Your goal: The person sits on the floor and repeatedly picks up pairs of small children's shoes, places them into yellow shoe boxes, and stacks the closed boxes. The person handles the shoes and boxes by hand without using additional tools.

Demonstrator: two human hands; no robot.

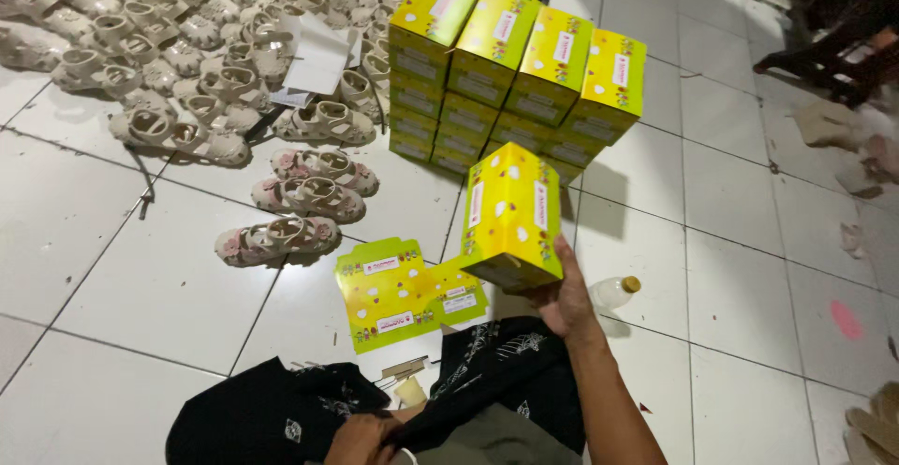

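My right hand (565,301) gripped a yellow box (510,217) from below; I kept it level, near the box stack (510,72). My left hand (361,439) pinched black cloth (281,409).

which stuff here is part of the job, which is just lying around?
In the job:
right hand holding a yellow box
stacked boxes
flat box blank
sandals
left hand, down at the lap

Lying about:
plastic bottle
paper sheet

right hand (565,298) raised, fingers gripping | left hand (361,439) low, seemingly curled
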